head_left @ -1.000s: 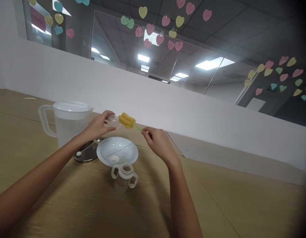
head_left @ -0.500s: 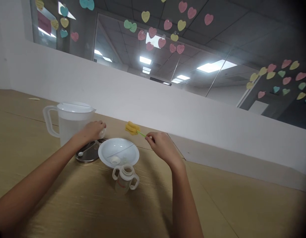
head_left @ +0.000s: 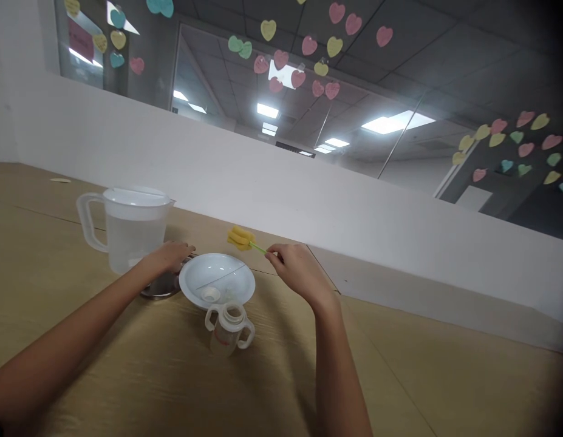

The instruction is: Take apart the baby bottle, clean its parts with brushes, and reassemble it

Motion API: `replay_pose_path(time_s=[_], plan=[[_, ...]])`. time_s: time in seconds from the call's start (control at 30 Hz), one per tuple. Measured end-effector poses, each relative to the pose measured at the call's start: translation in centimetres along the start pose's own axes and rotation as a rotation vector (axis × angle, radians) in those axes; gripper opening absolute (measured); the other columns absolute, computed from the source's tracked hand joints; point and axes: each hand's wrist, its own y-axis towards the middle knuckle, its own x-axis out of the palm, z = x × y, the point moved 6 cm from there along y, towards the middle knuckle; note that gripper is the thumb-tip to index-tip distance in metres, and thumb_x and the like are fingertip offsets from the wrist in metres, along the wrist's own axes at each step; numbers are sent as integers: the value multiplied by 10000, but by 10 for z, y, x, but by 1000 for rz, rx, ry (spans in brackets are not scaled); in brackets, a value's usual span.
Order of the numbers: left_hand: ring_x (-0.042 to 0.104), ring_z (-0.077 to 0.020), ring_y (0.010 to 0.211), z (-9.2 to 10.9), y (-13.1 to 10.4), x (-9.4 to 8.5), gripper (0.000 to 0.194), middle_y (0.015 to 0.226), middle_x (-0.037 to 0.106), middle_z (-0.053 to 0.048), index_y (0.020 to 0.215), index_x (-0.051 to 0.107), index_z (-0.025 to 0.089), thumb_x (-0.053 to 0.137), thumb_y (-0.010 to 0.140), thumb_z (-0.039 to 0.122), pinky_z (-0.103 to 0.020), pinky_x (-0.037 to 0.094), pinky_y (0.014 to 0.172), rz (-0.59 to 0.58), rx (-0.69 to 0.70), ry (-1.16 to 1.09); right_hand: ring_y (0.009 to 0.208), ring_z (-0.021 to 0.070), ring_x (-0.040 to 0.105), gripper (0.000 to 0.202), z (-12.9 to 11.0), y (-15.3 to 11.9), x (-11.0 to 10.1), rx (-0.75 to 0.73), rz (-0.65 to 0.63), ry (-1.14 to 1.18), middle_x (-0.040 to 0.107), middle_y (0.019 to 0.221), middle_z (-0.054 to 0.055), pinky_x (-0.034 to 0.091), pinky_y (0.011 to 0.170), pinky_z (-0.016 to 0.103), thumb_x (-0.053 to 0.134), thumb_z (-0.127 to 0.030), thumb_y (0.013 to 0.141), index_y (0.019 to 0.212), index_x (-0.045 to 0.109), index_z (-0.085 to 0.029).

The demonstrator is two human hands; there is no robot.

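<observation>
My right hand [head_left: 293,270] pinches the thin green handle of a yellow sponge brush [head_left: 240,238], its head raised beyond the bowl. My left hand [head_left: 173,255] is lowered at the dark metal tray [head_left: 160,286], fingers bent around a small clear rounded cap, mostly hidden. Between my hands stands a white bowl [head_left: 238,267] holding a thin straight piece and a small white round part [head_left: 211,294]. In front of the bowl is an uncapped clear baby bottle [head_left: 225,337] with two side handles. My forearm covers part of the tray.
A large lidded plastic pitcher [head_left: 135,227] with clear liquid stands behind my left forearm. A small flat pale piece [head_left: 60,180] lies at the far left of the brown table [head_left: 126,388]. A low white wall [head_left: 245,182] with windows above it borders the far edge.
My left hand has moved down with the clear cap to the tray. My right hand and the sponge brush have barely shifted.
</observation>
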Motion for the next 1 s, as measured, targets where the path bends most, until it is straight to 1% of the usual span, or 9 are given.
replay_pose_path(time_s=[0.1, 0.2, 0.3, 0.37, 0.47, 0.6, 0.73, 0.9, 1.0], plan=[[561, -314, 1069, 23, -3, -13, 497, 1141, 617, -178, 1177, 576, 130, 490, 694, 52, -418, 408, 886, 41, 41, 55, 726, 151, 600, 296, 0, -1, -1, 5, 1, 7, 696, 825, 60, 359, 627, 222, 409, -231, 922, 843, 688, -174], [569, -240, 1072, 71, -8, -15, 429, 1137, 640, -117, 1151, 606, 165, 423, 776, 66, -339, 401, 920, 123, 266, -17, 728, 149, 599, 290, 0, -1, -2, -2, 13, 16, 697, 835, 59, 361, 632, 221, 413, -229, 920, 837, 684, -171], [612, -225, 969, 108, -12, 4, 314, 1047, 677, -93, 1097, 645, 193, 456, 848, 213, -309, 437, 845, 90, 436, -163, 706, 146, 592, 293, 1, -2, -2, -2, 21, 10, 694, 811, 53, 353, 615, 220, 410, -235, 921, 833, 683, -173], [620, -209, 934, 119, -12, 17, 260, 1006, 685, -72, 1034, 671, 209, 516, 828, 233, -284, 439, 821, 47, 515, -252, 704, 143, 588, 293, 3, -1, -2, -2, 27, 3, 691, 803, 51, 345, 606, 218, 409, -235, 920, 834, 682, -175], [630, -176, 876, 114, -9, 13, 217, 946, 702, -54, 963, 691, 193, 534, 817, 226, -242, 441, 781, 58, 510, -390, 680, 138, 576, 289, 6, 0, 0, 14, 9, -27, 683, 783, 54, 329, 587, 218, 414, -224, 911, 807, 678, -171], [632, -160, 824, 88, -8, -28, 284, 963, 711, -47, 989, 684, 177, 520, 834, 350, -233, 460, 738, 230, 350, -580, 580, 120, 515, 295, 10, 0, 6, 52, -60, -101, 639, 688, 49, 282, 529, 228, 428, -200, 889, 702, 652, -159], [631, -171, 820, 70, -12, -57, 311, 950, 720, -29, 952, 705, 195, 548, 805, 420, -250, 475, 734, 340, 226, -678, 524, 101, 418, 293, 2, -1, 10, -51, -108, -86, 536, 577, 3, 228, 499, 235, 451, -191, 867, 652, 649, -167], [632, -175, 791, 59, -14, -64, 344, 909, 726, -28, 880, 721, 193, 532, 804, 470, -247, 461, 700, 405, 163, -601, 496, 87, 333, 296, 6, -2, 11, -55, -157, -56, 442, 523, -25, 204, 487, 234, 468, -185, 845, 638, 679, -171], [631, -192, 813, 57, -16, -70, 350, 894, 716, -50, 874, 710, 178, 495, 832, 451, -260, 449, 705, 445, 151, -420, 519, 93, 384, 278, 13, -2, 11, -31, -184, -39, 496, 544, -12, 226, 498, 237, 473, -188, 834, 688, 710, -177]])
